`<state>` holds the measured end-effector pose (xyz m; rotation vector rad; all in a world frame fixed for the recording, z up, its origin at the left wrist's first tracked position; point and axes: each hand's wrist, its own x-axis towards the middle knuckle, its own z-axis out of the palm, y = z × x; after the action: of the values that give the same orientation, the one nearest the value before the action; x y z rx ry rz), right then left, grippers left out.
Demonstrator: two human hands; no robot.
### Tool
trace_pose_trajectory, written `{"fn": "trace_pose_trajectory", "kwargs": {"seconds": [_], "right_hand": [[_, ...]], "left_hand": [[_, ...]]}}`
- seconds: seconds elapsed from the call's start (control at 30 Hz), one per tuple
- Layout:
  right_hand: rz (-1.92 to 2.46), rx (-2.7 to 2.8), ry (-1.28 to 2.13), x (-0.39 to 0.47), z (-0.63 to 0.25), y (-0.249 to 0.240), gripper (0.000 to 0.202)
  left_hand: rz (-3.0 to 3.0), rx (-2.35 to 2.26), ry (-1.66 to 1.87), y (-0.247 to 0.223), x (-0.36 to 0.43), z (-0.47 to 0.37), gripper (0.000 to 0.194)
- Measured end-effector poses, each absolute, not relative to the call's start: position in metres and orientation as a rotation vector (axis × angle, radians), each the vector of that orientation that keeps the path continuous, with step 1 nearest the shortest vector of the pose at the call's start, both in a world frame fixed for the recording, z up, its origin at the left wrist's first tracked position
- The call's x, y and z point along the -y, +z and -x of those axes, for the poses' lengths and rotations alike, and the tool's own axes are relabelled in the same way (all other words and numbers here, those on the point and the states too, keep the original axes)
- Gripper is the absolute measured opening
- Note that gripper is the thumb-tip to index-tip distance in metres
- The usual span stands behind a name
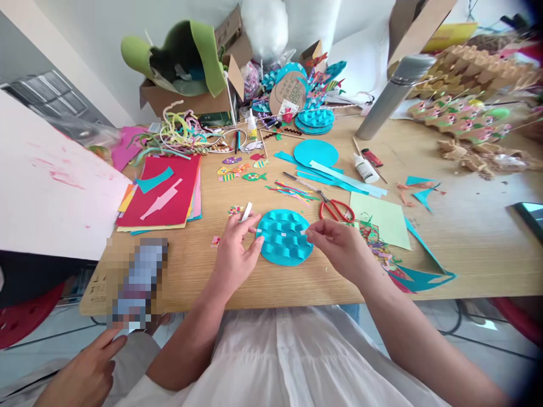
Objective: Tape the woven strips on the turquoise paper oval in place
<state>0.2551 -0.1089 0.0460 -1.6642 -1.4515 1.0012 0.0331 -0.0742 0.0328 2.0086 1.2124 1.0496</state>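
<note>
A round blue paper disc (285, 250) with curled blue strips lies on the table. Small white pieces sit on it at its left edge, centre and right edge. My left hand (238, 249) is at the disc's left edge, a white strip (247, 211) held between its fingers, with the thumb apart near the rim. My right hand (339, 249) pinches at the disc's right edge, by the white piece there; whatever is between its fingertips is too small to tell. Just behind the right hand lie red-handled scissors (336, 210).
Paper fish (254, 177), thin paper strips (292, 191) and a plain blue disc (316, 154) lie behind. Coloured sheets (169, 195) are on the left, green paper (382, 217) on the right. Another person's hand (91, 362) touches a blurred phone at lower left.
</note>
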Motion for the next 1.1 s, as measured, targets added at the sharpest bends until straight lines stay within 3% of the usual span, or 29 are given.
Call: {"fn": "trace_pose_trajectory", "kwargs": {"seconds": [0.23, 0.43, 0.6, 0.8, 1.1], "right_hand": [[1.655, 1.190, 1.083, 0.122, -0.262, 0.026, 0.034], [1.638, 1.168, 1.059, 0.111, -0.259, 0.023, 0.033], [1.638, 1.185, 1.002, 0.103, -0.259, 0.021, 0.030], [1.686, 1.086, 1.135, 0.118, -0.253, 0.021, 0.031], [1.711, 0.746, 1.454, 0.148, -0.227, 0.003, 0.037]], "left_hand": [[-1.808, -1.245, 1.131, 0.022, 0.093, -0.020, 0.052], [-1.262, -1.104, 1.201, 0.028, 0.103, -0.016, 0.036], [-0.994, -0.947, 1.182, 0.039, 0.102, -0.007, 0.038], [-1.393, -0.981, 1.152, 0.058, 0.107, -0.004, 0.055], [-2.259, -1.113, 1.068, 0.036, 0.112, -0.027, 0.056]]}}
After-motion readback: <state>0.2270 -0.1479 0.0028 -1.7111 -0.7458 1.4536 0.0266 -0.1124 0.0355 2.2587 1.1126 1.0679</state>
